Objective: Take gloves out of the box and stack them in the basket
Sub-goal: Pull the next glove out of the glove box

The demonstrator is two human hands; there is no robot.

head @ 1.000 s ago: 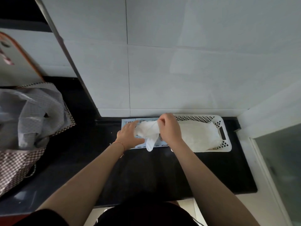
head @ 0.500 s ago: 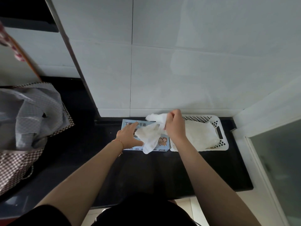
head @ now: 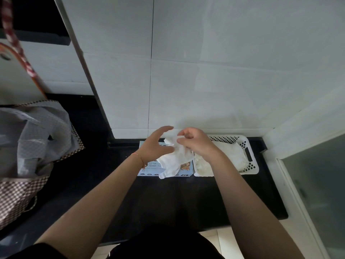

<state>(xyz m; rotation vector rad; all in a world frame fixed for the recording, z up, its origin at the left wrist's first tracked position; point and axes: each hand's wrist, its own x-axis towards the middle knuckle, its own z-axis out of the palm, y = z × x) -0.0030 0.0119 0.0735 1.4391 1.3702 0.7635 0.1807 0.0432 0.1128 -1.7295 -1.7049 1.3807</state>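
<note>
A thin white glove (head: 174,159) hangs over the light blue glove box (head: 183,168), which lies flat on the black counter by the wall. My right hand (head: 196,142) pinches the glove's upper edge. My left hand (head: 155,144) is raised off the box, fingers spread, its thumb side against the glove. To the right of the box stands a white perforated basket (head: 249,155) with a pile of white gloves (head: 229,154) in it.
A checked bag (head: 22,186) stuffed with grey plastic bags sits on the counter at the left. The black counter (head: 168,200) runs between a tiled wall behind and a frosted glass panel (head: 317,184) at the right.
My left hand has lifted off the box and opened toward the glove. My right hand has drawn the glove higher above the box.
</note>
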